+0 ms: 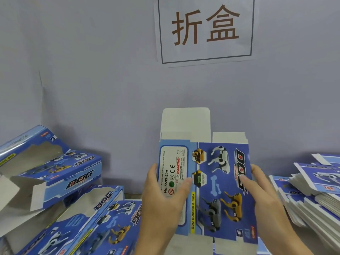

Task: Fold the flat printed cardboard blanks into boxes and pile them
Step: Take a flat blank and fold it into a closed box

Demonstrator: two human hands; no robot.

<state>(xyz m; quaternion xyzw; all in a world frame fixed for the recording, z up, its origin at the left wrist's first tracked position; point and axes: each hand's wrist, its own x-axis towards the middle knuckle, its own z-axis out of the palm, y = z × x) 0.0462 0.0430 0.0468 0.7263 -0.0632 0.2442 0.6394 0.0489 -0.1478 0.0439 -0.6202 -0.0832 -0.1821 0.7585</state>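
A flat blue cardboard blank (207, 188), printed with robot dogs and the word "DOG", is held upright in front of a pale wall, between both hands. The left hand (163, 197) grips its left edge, thumb (184, 183) pressed across the white warning label (173, 173) and the other fingers hidden behind the card. The right hand (263, 197) holds the right edge the same way, thumb lying on the printed face beside the logo, fingers curled round the back. Plain white flaps (185, 122) stand above the fingertips. Out beyond the left hand, folded boxes (55, 172) with cut-out windows lie heaped, some tilted, some resting on others. Beyond the right hand sits a stack of flat blanks (316, 196), edges fanned. On the wall above hangs a paper sign (205, 28) with two large brown characters.
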